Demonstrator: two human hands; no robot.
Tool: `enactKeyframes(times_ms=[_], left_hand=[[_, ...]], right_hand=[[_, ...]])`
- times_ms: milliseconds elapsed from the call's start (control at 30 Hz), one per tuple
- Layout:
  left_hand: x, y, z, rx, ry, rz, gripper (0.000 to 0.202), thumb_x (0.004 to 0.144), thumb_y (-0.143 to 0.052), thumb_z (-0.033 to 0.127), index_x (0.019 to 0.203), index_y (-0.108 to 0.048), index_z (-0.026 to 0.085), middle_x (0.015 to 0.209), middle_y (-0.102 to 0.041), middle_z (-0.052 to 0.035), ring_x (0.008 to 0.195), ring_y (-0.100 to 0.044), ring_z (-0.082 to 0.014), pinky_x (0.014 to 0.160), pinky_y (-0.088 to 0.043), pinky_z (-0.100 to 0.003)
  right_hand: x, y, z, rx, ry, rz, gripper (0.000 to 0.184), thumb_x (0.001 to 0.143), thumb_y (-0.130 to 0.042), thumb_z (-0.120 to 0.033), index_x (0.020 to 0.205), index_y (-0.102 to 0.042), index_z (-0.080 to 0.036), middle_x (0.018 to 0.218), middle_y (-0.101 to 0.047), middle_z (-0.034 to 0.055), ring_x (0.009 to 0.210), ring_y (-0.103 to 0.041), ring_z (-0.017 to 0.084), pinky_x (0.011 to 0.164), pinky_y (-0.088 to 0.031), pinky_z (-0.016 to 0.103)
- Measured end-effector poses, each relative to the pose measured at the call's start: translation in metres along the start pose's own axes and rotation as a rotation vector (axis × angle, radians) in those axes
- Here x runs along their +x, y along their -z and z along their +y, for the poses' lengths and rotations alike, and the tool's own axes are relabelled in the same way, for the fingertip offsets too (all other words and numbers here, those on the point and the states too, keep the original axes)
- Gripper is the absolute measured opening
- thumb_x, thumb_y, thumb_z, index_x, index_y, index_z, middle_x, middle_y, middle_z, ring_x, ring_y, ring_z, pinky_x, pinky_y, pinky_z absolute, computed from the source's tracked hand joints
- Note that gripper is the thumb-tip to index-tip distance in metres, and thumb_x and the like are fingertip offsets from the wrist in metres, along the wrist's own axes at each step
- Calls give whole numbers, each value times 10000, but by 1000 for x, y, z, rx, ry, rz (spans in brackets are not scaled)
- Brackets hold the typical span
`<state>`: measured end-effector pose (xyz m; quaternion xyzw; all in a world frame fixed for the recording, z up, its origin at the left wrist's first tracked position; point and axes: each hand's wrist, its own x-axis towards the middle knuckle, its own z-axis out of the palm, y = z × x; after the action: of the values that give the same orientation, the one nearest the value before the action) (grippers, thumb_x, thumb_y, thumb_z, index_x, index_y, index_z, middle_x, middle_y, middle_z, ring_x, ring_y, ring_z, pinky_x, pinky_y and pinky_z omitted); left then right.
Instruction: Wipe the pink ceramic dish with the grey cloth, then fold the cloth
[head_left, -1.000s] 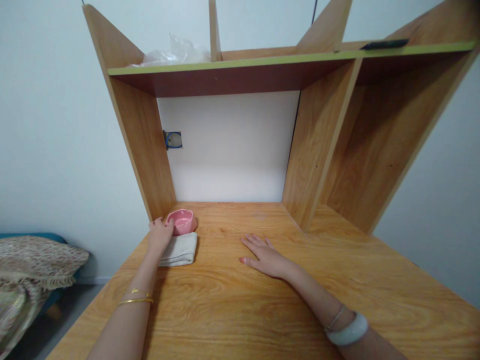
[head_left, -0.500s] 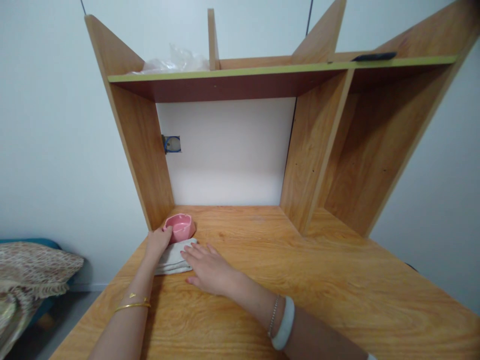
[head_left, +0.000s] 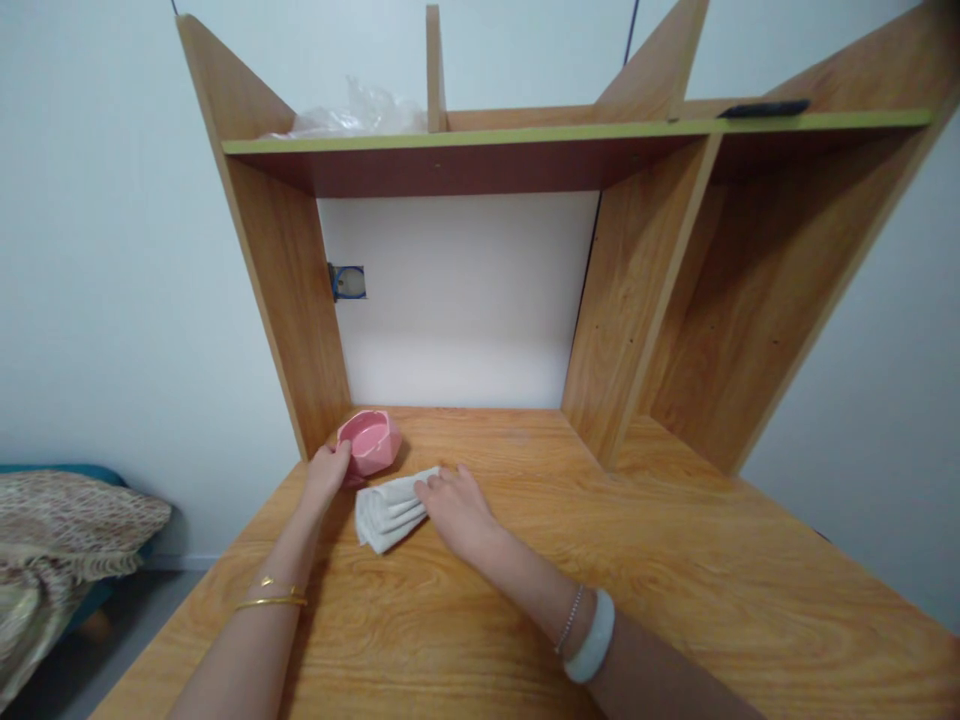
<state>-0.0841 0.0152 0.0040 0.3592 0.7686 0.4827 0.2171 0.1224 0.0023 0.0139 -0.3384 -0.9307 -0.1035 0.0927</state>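
Right hand (head_left: 461,512) grips the folded grey-white cloth (head_left: 388,512) by its right end, in the lower middle of the frame; the fingers are bent and close together, pressing the fabric into creases. Half a second earlier this hand was lying flatter over the cloth, with the fingers only resting on it. Now the cloth is drawn to the right and turned at an angle — it is no longer lying under the left wrist, and bare desk (head_left: 450,650) shows between them.

Left hand (head_left: 328,473) keeps its hold on the pink bowl (head_left: 381,452), left of centre in the frame. Its thumb and fingers are clamped at the left side of the bowl, partly hidden from view. Compared with the earlier frame, the bowl sits slightly more to the right and shows more of its faceted outer wall — whether it is lifted, I cannot tell.
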Motion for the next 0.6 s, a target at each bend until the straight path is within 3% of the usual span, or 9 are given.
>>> enactKeyframes(times_ms=[100,300,433,600], left_hand=[[-3,-15,5,-195,56,-141,235,796,-348,303,784,-502,126,438,-516,-17,408,-544,-147,432,-421,-236],[-26,-44,12,-472,83,-408,234,777,-398,365,694,-463,156,448,-477,27,335,-428,-56,354,-304,-146],[-46,-55,14,-562,89,-590,315,747,-406,465,627,-425,174,448,-445,49,322,-375,-36,347,-272,-139],[-58,-61,11,-578,83,-718,401,733,-373,548,569,-381,183,396,-376,72,278,-218,-15,319,-124,-141]], right_hand=[[-20,-1,45,-27,-260,-92,292,821,-357,-84,999,-556,-203,1001,-618,79,971,-511,194,835,-309,353],[-64,-1,125,-89,-578,-137,298,787,-331,-85,965,-562,-149,999,-583,164,966,-498,269,759,-319,404],[-76,3,142,25,-527,-160,215,704,-468,-193,889,-577,-189,987,-573,97,995,-466,243,800,-314,355],[-76,4,140,232,-354,-128,301,663,-565,-364,922,-565,-210,1000,-563,65,955,-472,226,779,-324,309]])
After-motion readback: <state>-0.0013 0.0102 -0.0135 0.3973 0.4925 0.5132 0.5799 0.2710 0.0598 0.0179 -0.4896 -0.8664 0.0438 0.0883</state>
